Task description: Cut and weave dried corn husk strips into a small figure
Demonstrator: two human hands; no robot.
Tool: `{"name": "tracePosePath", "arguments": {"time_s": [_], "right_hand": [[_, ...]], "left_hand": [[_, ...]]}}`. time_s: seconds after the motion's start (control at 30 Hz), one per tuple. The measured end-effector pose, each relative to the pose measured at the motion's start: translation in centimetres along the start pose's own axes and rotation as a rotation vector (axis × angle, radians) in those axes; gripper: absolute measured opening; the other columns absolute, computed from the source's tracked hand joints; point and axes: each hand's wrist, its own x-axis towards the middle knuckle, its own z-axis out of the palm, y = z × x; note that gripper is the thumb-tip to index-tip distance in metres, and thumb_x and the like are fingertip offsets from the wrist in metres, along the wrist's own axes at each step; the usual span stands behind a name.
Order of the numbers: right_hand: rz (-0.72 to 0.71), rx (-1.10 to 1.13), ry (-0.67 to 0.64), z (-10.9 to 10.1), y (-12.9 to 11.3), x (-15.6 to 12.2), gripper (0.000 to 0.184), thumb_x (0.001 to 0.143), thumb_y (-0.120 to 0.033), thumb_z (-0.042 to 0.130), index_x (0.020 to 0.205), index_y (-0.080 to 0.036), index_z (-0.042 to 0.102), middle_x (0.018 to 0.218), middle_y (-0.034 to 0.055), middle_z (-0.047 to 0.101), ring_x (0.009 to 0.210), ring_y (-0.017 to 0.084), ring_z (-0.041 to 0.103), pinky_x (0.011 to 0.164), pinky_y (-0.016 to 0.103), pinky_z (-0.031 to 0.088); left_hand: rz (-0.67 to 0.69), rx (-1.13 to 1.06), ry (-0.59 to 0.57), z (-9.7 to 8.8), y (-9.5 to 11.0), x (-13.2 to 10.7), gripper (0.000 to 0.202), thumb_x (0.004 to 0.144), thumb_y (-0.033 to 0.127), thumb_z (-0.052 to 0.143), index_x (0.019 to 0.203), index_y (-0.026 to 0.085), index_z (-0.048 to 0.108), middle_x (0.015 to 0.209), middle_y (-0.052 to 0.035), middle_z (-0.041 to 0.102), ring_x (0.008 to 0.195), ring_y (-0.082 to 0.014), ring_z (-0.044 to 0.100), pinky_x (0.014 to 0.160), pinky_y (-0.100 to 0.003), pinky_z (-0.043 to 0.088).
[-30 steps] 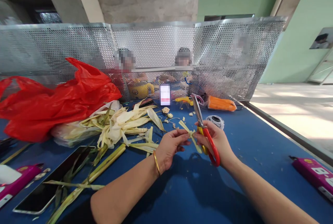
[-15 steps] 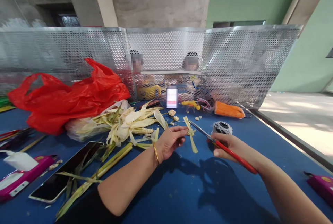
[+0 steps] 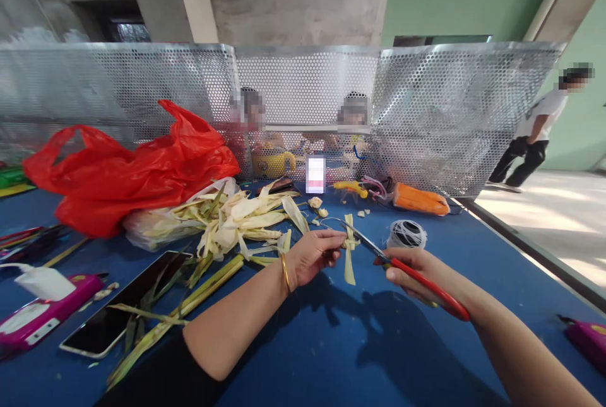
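My left hand (image 3: 312,255) pinches a small knotted strip of pale corn husk (image 3: 349,249) above the blue table (image 3: 331,344). My right hand (image 3: 416,271) grips red-handled scissors (image 3: 402,265), whose blades point left and reach the husk strip. A gold bangle sits on my left wrist. The scissor blades look nearly closed at the strip.
A heap of corn husks (image 3: 231,218) and a red plastic bag (image 3: 132,173) lie at the left. A phone (image 3: 127,312), pink boxes (image 3: 42,315), a spool of thread (image 3: 406,233), an orange tool (image 3: 419,200) and a perforated metal screen (image 3: 303,104) surround the work area. People sit behind the screen; one walks at right.
The scissors swung from upright beside the husk strip to pointing left at it. Both hands stayed close together. A walking person has come into view at right.
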Motion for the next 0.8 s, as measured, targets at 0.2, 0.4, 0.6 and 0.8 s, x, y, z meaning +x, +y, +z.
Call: {"name": "tracePosePath", "arguments": {"time_s": [0.2, 0.4, 0.6, 0.8], "right_hand": [[0.036, 0.013, -0.007, 0.2, -0.1, 0.1, 0.042, 0.079, -0.061, 0.057, 0.08, -0.019, 0.06, 0.052, -0.006, 0.037, 0.044, 0.008, 0.035, 0.04, 0.02, 0.026], [-0.013, -0.045, 0.027, 0.2, 0.0, 0.5, 0.041, 0.078, -0.058, 0.061, 0.084, -0.018, 0.065, 0.052, -0.0061, 0.038, 0.045, 0.008, 0.034, 0.042, 0.022, 0.025], [-0.01, -0.125, 0.038, 0.0, -0.2, 0.5, 0.04, 0.073, -0.057, 0.066, 0.078, -0.018, 0.061, 0.058, -0.0062, 0.038, 0.051, 0.008, 0.033, 0.047, 0.021, 0.027], [0.048, 0.006, 0.264, 0.7, 0.5, 1.3, 0.041, 0.07, -0.057, 0.067, 0.085, -0.019, 0.06, 0.053, -0.0073, 0.041, 0.045, 0.009, 0.037, 0.044, 0.022, 0.03]], "left_hand": [[-0.004, -0.008, -0.008, 0.0, 0.0, 0.0, 0.03, 0.054, 0.028, 0.085, 0.075, 0.015, 0.07, 0.059, 0.0028, 0.056, 0.049, -0.0055, 0.047, 0.045, -0.019, 0.027], [-0.019, -0.005, 0.009, 0.0, -0.1, 0.0, 0.028, 0.055, 0.027, 0.085, 0.074, 0.014, 0.069, 0.061, 0.002, 0.057, 0.05, -0.0055, 0.047, 0.046, -0.019, 0.028], [-0.025, -0.015, 0.023, -0.1, -0.1, 0.2, 0.019, 0.064, 0.019, 0.08, 0.076, 0.013, 0.067, 0.062, 0.0024, 0.057, 0.051, -0.0058, 0.051, 0.046, -0.018, 0.034], [-0.043, -0.108, 0.037, 0.1, 0.0, 0.1, 0.01, 0.074, 0.011, 0.072, 0.081, 0.013, 0.067, 0.065, -0.0007, 0.063, 0.055, -0.0088, 0.059, 0.05, -0.019, 0.046]]}}
